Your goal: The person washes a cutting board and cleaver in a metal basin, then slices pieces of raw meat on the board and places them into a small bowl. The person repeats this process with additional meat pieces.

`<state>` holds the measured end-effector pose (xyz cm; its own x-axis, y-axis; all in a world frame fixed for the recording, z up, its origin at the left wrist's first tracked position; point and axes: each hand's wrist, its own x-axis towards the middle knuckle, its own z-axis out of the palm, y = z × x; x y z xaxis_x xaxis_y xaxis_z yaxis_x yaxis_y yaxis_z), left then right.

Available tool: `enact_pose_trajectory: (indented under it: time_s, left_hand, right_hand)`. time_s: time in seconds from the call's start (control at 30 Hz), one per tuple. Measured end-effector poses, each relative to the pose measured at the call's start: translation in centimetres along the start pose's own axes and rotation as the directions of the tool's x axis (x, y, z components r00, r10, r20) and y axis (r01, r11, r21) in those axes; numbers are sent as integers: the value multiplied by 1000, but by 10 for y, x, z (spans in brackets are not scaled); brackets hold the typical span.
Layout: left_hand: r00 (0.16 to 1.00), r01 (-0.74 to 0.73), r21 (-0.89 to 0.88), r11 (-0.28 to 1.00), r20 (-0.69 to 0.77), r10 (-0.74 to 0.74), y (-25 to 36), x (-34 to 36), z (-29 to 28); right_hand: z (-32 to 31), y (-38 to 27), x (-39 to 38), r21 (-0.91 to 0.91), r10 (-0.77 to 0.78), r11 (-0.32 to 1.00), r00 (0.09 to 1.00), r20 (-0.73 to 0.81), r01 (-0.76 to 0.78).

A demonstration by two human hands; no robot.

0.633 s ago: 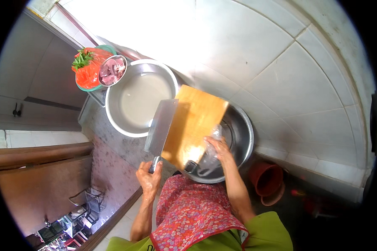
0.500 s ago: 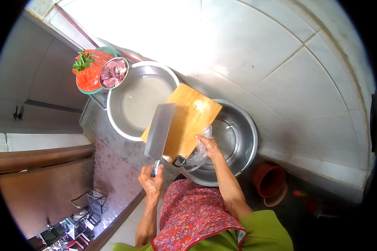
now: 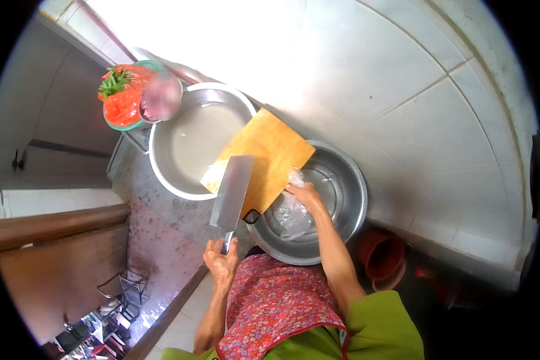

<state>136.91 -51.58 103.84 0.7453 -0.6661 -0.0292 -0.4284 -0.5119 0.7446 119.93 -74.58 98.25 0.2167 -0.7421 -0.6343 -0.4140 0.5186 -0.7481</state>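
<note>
My left hand (image 3: 221,261) is closed round the handle of a cleaver (image 3: 233,191), its broad blade raised over the left edge of a wooden cutting board (image 3: 276,157). The board lies tilted across the rims of two basins, a small black-edged fitting at its near corner. At the board's right edge my right hand (image 3: 305,197) is closed on a crumpled clear plastic bag (image 3: 294,219). The bag hangs over the grey metal basin (image 3: 359,207). Whether those fingers also grip the board, I cannot tell. Cloudy water stands in the larger pale basin (image 3: 155,147) on the left.
A bowl of raw meat (image 3: 161,99), blurred, sits beside the pale basin's far left rim. Behind it is a green basket (image 3: 123,127) with a red plastic bag (image 3: 123,108) and green leaves. A red bucket (image 3: 383,255) stands low right; a tiled wall (image 3: 402,132) rises behind the basins.
The plastic bag has swung away from the board and now hangs lower over the grey basin. The cleaver blade has dropped slightly toward me. The whole view has shifted a little.
</note>
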Motion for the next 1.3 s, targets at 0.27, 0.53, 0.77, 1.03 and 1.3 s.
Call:
enact_pose_trajectory:
  time_s: [0.27,0.53,0.77,1.03,1.3]
  left_hand:
    - [992,-110,-20,994,-71,108,25,-6,-2]
    - [986,-108,-98,989,-136,94,7,10,-19]
    - [993,68,-98,993,-93,-77,-48,74,-82]
    - [933,135,-63,989,-327,-148,-168,175,-182]
    - [783,375,-246,894,-431,-447,-238,235,-212]
  right_hand:
    - [-74,-35,-82,268,-101,939,915,-390,218]
    - [-87,-67,-125,557,-210,719,894,-395,415]
    - [47,-127,-103,676,-230,596,899,-373,433]
    - [368,-185,38,855,-146,443,919,367,-272]
    - [581,-198,204,696,186,410,801,569,-589]
